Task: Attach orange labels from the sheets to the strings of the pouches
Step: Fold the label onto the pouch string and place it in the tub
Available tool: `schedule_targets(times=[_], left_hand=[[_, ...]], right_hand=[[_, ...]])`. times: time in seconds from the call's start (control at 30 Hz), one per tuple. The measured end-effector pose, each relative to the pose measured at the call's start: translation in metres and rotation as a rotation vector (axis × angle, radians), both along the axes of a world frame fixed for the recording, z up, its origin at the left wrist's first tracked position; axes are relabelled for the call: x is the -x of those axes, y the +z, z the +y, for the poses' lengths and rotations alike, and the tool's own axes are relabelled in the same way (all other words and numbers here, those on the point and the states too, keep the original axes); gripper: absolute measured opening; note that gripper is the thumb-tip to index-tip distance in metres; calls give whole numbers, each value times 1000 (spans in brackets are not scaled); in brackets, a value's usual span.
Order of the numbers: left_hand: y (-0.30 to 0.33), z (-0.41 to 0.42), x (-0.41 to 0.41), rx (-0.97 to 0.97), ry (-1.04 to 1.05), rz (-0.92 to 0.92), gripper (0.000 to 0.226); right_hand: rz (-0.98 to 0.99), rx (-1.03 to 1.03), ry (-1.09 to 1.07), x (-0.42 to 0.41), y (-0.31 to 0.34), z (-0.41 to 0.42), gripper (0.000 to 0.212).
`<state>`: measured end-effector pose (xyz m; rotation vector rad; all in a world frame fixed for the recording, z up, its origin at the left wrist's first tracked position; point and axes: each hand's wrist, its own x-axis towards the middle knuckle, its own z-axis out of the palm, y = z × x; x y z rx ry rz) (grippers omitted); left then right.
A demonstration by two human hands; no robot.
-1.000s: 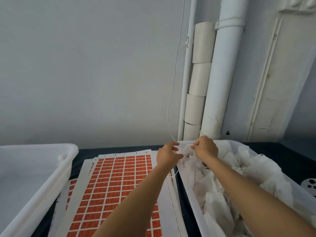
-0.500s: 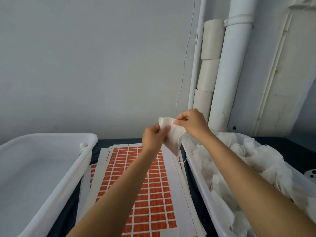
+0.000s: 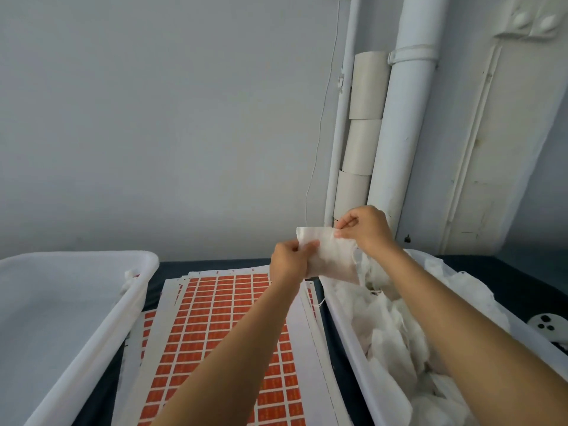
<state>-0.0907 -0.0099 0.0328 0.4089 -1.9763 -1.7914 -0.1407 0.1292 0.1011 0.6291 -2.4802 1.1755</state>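
A person holds one white fabric pouch (image 3: 330, 256) up in the air with both bare hands, above the gap between a stack of label sheets and a bin. The left hand (image 3: 290, 261) has its fingers curled, thumb and fingertips pinching the pouch's left edge near the top. The right hand (image 3: 365, 229) pinches the pouch's upper right corner between thumb and forefinger, the other fingers curled behind. The pouch hangs slack between the two pinches.

Below and right of the right-hand fingers sits a white bin (image 3: 347, 327) heaped with more white pouches (image 3: 396, 339). Below the left-hand fingers lie the sheets (image 3: 221, 342), a grid of small orange labels with white borders. Further left of the left hand stands a second white bin (image 3: 101, 318) with one small pale item near its rim.

A thin string (image 3: 321, 302) dangles beneath the held pouch, close to the right-hand bin's edge. Which pouch it belongs to cannot be told.

Likely risks, judged from this view: the string may stay tangled with the heap, so lifting further could drag other pouches out over the rim. Both pinches are light and at the edges, so the soft cloth could slip free when one hand lets go to peel a label. A peeled label could also stick to the fabric or fold onto itself before it meets the string.
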Motion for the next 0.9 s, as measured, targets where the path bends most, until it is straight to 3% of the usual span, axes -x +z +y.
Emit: schedule_targets(times=[0.27, 0.6, 0.7, 0.8, 0.9], left_hand=[[-18, 6, 21, -102, -25, -31, 16], [-31, -26, 6, -98, 60, -79, 30], [-23, -34, -9, -125, 70, -58, 24], [-13, -41, -30, -148, 47, -16, 21], [-8, -49, -56, -153, 31, 18, 19]], right_hand=[[80, 112, -282, 50, -30, 14, 14], [-283, -308, -163, 42, -76, -5, 23], [-129, -347, -190, 27, -53, -18, 25], [21, -111, -131, -2, -29, -35, 23], [-121, 159, 96, -43, -25, -57, 20]])
